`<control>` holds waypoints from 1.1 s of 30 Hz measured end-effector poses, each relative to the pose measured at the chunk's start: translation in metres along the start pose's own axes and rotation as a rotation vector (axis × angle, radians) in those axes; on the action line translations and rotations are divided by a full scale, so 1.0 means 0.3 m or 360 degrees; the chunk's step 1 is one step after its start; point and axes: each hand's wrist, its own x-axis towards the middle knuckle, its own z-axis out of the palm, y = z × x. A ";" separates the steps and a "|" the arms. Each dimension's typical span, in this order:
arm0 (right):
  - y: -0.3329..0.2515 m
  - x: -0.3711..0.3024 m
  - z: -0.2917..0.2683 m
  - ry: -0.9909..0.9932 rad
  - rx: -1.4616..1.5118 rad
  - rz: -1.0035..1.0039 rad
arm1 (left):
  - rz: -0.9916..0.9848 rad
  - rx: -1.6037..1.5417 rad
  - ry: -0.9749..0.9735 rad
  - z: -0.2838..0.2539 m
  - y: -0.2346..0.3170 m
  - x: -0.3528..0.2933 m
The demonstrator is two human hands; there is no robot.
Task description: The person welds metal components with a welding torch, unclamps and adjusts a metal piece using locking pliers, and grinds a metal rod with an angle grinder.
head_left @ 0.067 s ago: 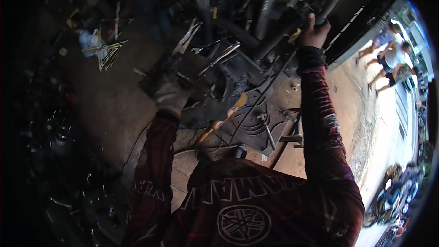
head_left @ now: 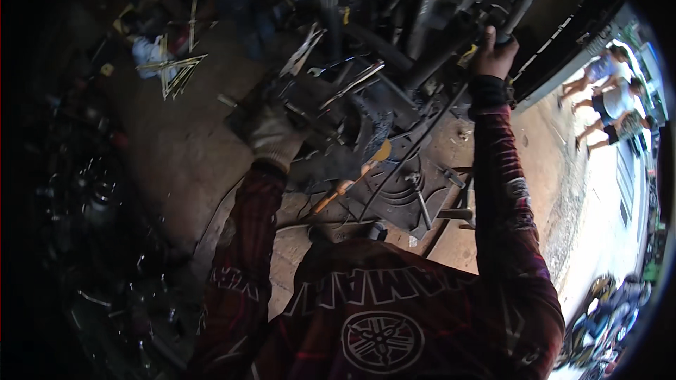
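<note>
My right hand (head_left: 495,58), bare with a dark wrist band, is closed round a grey bar-shaped handle (head_left: 521,8) at the upper right, thumb up. My left hand (head_left: 277,131), in a pale work glove, rests against dark metal parts (head_left: 243,114) on the left of the metal bench rig. Its fingers are lost in shadow, so their grip is hidden. Between the hands lie a spanner (head_left: 318,70) and several thin bright metal rods (head_left: 358,83). Nearer to me is an orange-handled tool (head_left: 329,200), beside a round yellow piece (head_left: 382,150).
A dark metal plate (head_left: 401,200) with curved ridges sits low before me. Thin yellowish strips (head_left: 179,74) lie on the floor at the far left. Cluttered dark metal parts (head_left: 91,197) fill the left. People (head_left: 614,102) and motorcycles (head_left: 605,317) are outside to the right.
The whole view has shifted slightly, so everything appears a little to the right. Both hands keep their places against the metal rig.
</note>
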 end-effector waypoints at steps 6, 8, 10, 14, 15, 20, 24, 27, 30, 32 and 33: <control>0.051 -0.068 -0.019 -0.0149 -0.0350 0.0052 | 0.0221 0.0283 0.0243 -0.027 -0.036 -0.055; 0.084 -0.062 -0.087 -0.0407 -0.0370 0.0038 | 0.0446 0.0216 0.0542 -0.063 -0.008 -0.126; 0.096 -0.199 -0.137 -0.0333 -0.0362 0.0081 | 0.0516 -0.0482 0.0555 -0.069 -0.019 -0.234; 0.337 -0.617 -0.407 -0.0490 -0.0135 0.0556 | 0.0246 -0.0858 0.0002 0.121 -0.117 -0.556; 0.233 -0.766 -0.463 -0.0565 -0.0520 0.0565 | 0.0017 -0.0943 -0.0172 0.176 -0.178 -0.661; 0.163 -1.317 -0.839 -0.1212 -0.0759 0.1038 | 0.0056 -0.0599 -0.0705 0.534 -0.665 -1.158; 0.139 -1.415 -0.905 -0.1985 -0.0837 0.1425 | -0.0149 -0.0404 -0.1559 0.656 -1.052 -1.422; 0.200 -1.464 -0.889 -0.1844 -0.1033 0.1528 | -0.0096 -0.0469 -0.1631 0.784 -1.174 -1.322; 0.170 -1.485 -0.849 -0.1645 -0.1258 0.1530 | 0.0113 -0.0387 -0.1928 0.731 -1.074 -0.976; 0.131 -1.572 -0.799 -0.1581 -0.1280 0.1546 | 0.0820 -0.0916 -0.1059 0.797 -1.164 -0.857; 0.128 -1.636 -0.794 -0.1548 -0.1163 0.1606 | 0.0884 -0.0962 -0.1081 0.810 -1.153 -0.797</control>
